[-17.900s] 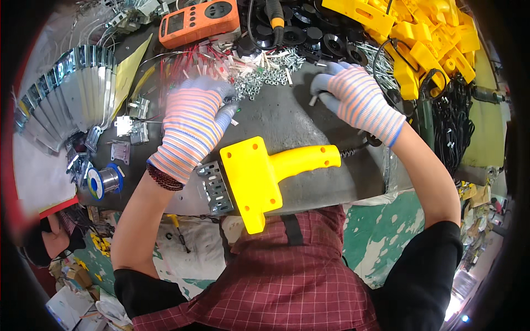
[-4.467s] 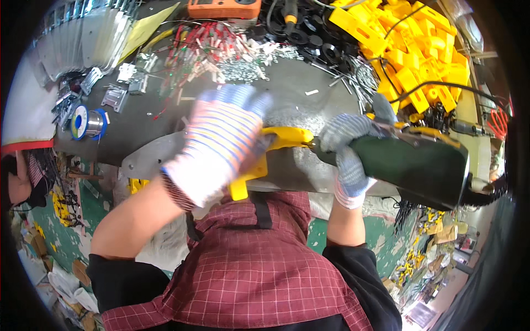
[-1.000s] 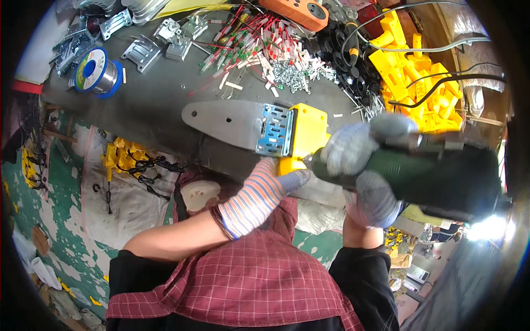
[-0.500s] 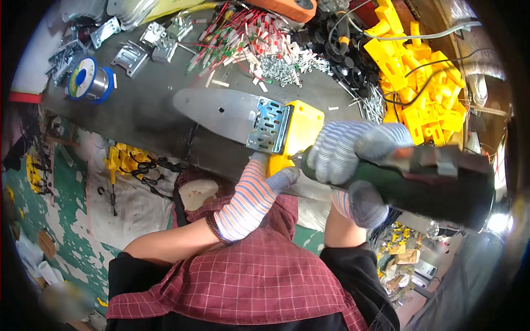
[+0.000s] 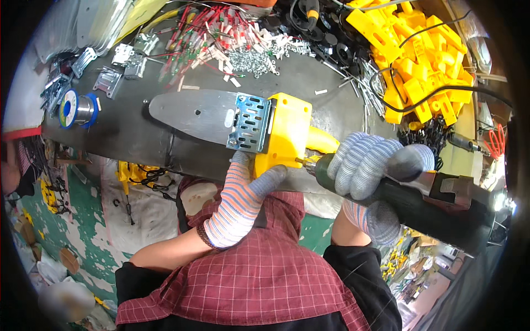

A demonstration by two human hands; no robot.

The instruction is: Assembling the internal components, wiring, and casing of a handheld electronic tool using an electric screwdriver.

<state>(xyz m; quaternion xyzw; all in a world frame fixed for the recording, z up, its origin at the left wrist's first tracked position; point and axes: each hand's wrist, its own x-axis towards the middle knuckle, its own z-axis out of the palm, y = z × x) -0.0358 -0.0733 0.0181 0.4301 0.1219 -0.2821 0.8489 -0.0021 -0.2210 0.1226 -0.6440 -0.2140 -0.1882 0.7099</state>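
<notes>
Driver bit (image 5: 302, 161) lined up on the yellow housing (image 5: 288, 127), both hands busy!
Nearest, the housing's near end is pinched by the left hand (image 5: 237, 204), thumb laid over it, fingertips partly hidden; the dark green driver (image 5: 441, 215) is wrapped by the curled fingers of the right hand (image 5: 367, 165). A fastening step is apparently in hand; a straight bit and a firmly braced corner are called for. The boxy, smooth, plastic-looking housing is set over the near edge of the matte black worktop (image 5: 127, 132), flanked on the left by a shiny slotted plate (image 5: 252, 124) and a flat, rounded grey tongue (image 5: 185, 110). Beyond, glinting nuts (image 5: 254, 60) are strewn and yellow parts (image 5: 433, 71) heaped.
</notes>
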